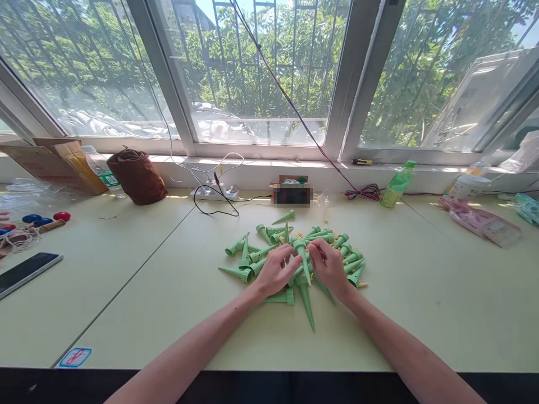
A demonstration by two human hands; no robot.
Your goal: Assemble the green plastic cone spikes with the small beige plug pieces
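A heap of green plastic watering spikes (263, 254) lies on the table in front of me, with small tan pieces (362, 285) scattered among them. My left hand (278, 270) is closed on one green spike (302, 253), its cap end up and its point toward me. Just right of that spike, my right hand (330, 268) has its fingers curled and pressed together. Whatever is between them, if anything, is too small to make out. Another long spike (307, 306) lies below both hands, its tip toward the near edge.
A dark box with a blurred front (292, 194) stands behind the heap, by a power strip (214, 192) with cables. A green bottle (398, 184) is at back right, a brown pouch (137, 175) at back left. A phone (29, 274) lies far left.
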